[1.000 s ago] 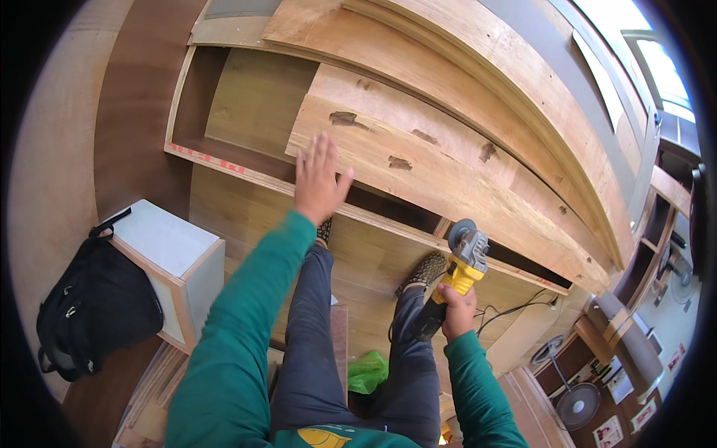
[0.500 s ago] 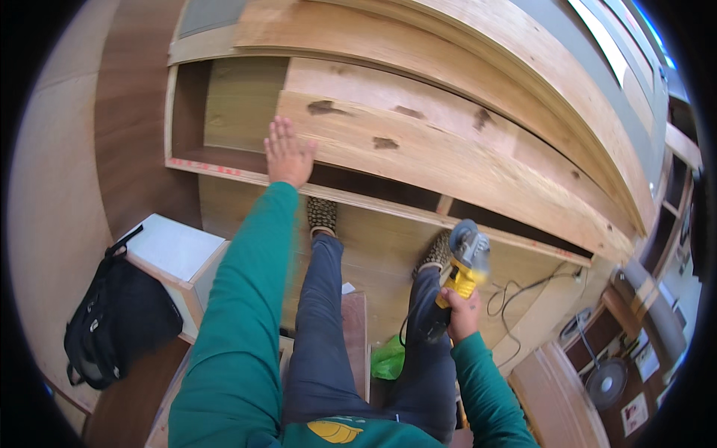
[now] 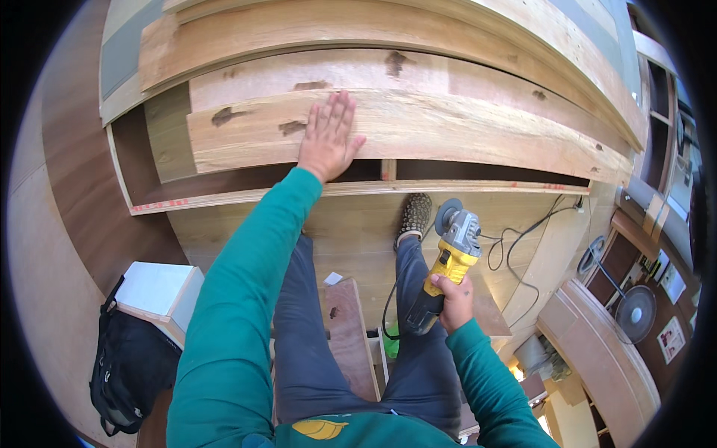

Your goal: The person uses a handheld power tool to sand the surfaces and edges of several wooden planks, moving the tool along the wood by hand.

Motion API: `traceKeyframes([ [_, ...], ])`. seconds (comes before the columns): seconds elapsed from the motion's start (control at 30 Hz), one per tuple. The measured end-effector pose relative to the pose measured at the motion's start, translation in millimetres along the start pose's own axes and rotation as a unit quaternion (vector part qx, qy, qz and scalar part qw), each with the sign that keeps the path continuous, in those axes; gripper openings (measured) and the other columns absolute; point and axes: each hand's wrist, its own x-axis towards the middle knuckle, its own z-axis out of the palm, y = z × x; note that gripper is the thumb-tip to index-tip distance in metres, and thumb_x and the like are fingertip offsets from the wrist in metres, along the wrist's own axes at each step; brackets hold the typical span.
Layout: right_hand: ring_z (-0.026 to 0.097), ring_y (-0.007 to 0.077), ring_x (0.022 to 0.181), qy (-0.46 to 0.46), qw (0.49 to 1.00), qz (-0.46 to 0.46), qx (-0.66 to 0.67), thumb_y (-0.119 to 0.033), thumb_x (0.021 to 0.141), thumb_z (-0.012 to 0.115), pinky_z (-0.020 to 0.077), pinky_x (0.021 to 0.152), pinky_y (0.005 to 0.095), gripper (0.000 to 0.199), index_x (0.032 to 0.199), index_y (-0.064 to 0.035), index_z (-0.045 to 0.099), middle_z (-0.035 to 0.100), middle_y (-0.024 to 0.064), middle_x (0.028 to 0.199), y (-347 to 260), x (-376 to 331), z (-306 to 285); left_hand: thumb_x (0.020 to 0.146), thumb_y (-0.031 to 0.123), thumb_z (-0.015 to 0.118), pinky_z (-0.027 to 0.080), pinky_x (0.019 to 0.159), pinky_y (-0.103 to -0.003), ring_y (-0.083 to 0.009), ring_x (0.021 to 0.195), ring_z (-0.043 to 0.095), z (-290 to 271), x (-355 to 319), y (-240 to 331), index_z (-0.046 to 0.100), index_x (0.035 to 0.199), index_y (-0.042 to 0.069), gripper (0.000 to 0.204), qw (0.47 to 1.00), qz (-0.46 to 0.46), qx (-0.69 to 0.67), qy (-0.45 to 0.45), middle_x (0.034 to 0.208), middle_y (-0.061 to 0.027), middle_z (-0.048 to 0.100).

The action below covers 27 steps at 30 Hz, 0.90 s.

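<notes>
Near, the right hand (image 3: 454, 299) is clenched round the yellow grinder (image 3: 446, 269), held low over the knees with its disc off the wood, as a second ago. Farther off, the left hand (image 3: 328, 137), fingers spread, has moved rightward from the shelf edge and now lies flat on the knotted plank (image 3: 463, 131). Judgement: surface being felt; grinding paused.
</notes>
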Motion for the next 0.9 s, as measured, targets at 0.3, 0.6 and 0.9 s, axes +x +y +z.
traceKeyframes([
  [0.3, 0.071, 0.0184, 0.086, 0.038, 0.997, 0.006, 0.072, 0.000, 0.086, 0.073, 0.0572, 0.082, 0.0333, 0.032, 0.116, 0.0003, 0.062, 0.071, 0.0075, 0.100, -0.9, 1.3, -66.9, 0.109, 0.055, 0.041, -0.001, 0.132, -0.050, -0.0285, 0.164, 0.008, 15.8, 42.5, 57.7, 0.015, 0.170, 0.009, 0.081, 0.999, 0.040, 0.005, -0.006, 0.178, -0.0136, 0.010],
  [0.6, 0.073, 0.0215, 0.085, 0.043, 0.994, 0.011, 0.102, -0.001, 0.086, 0.072, 0.0596, 0.081, 0.0355, 0.033, 0.117, 0.0016, 0.060, 0.070, 0.0096, 0.098, 0.5, -0.1, -105.0, 0.107, 0.057, 0.041, 0.004, 0.133, -0.048, -0.0225, 0.163, 0.016, 49.7, 84.2, 145.4, 0.029, 0.168, 0.018, 0.073, 0.993, 0.087, 0.048, -0.067, 0.176, -0.0029, 0.021],
  [0.9, 0.072, 0.0228, 0.082, 0.036, 0.994, -0.046, 0.095, -0.011, 0.090, 0.072, 0.0610, 0.077, 0.0373, 0.035, 0.120, -0.0004, 0.058, 0.069, 0.0102, 0.096, -9.8, 14.9, -99.1, 0.100, 0.039, 0.065, 0.029, 0.124, -0.054, -0.0396, 0.149, 0.041, -1.4, -32.9, 156.0, 0.045, 0.155, 0.002, 0.069, 0.984, 0.010, -0.171, -0.053, 0.162, -0.0221, 0.043],
])
